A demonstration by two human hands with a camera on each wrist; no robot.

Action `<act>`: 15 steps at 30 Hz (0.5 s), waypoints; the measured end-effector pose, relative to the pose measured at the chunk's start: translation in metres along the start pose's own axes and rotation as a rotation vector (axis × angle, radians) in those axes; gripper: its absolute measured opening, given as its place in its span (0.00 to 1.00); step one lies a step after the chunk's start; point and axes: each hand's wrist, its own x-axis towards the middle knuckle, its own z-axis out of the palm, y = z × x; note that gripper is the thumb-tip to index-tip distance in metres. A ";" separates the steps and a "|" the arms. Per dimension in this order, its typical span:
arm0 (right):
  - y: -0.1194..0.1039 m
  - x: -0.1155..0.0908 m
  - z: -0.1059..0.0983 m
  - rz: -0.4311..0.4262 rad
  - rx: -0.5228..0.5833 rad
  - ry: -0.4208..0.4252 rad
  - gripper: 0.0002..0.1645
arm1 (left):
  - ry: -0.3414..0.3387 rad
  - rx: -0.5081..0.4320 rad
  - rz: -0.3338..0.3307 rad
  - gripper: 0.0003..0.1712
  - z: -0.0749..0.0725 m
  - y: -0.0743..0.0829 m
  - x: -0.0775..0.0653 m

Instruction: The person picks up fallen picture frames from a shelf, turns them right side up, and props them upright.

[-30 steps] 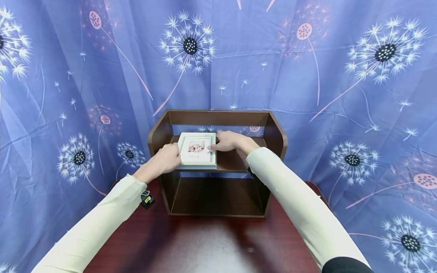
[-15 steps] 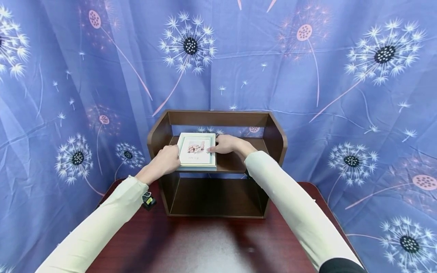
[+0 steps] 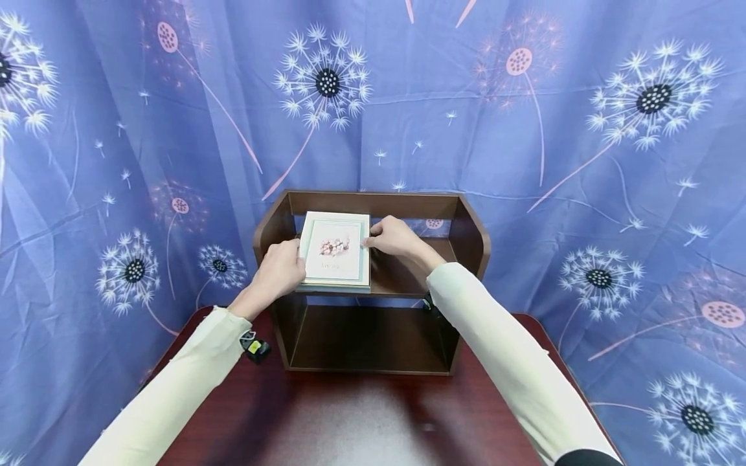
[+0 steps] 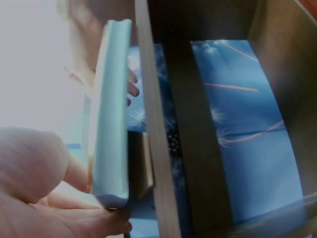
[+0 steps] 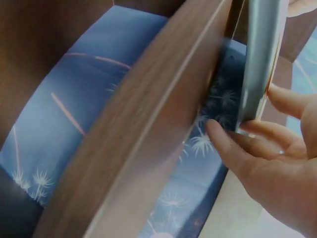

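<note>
A picture frame (image 3: 337, 255) with a white and pale blue border and a small pink picture is held over the left part of the brown shelf unit's upper board (image 3: 396, 275). Its far side is tipped up off the board. My left hand (image 3: 281, 266) grips its left edge, thumb on one face and fingers behind, around the pale blue side (image 4: 113, 119) in the left wrist view. My right hand (image 3: 402, 241) pinches the right edge. In the right wrist view, that hand's thumb and fingers lie on opposite faces of the frame (image 5: 265, 44).
The two-tier shelf unit has upright side panels (image 3: 474, 236) and a back rail (image 3: 408, 204). Its lower compartment (image 3: 370, 336) lies below my hands. It stands on a dark red table (image 3: 361, 414) before a blue dandelion-print curtain (image 3: 419, 149).
The picture frame's far side has risen and its face now tilts more toward me. Both hands have moved up slightly with it, still holding its sides.
</note>
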 end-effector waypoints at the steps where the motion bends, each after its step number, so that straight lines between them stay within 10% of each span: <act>1: 0.000 -0.001 -0.002 0.004 0.020 0.016 0.20 | 0.015 -0.016 -0.006 0.14 -0.001 0.001 0.000; 9: -0.010 -0.014 -0.016 0.045 0.389 0.079 0.30 | 0.101 -0.092 -0.038 0.14 -0.004 0.011 -0.004; 15: -0.017 -0.019 -0.020 0.008 0.357 0.175 0.28 | 0.159 -0.131 -0.037 0.26 -0.004 0.019 -0.003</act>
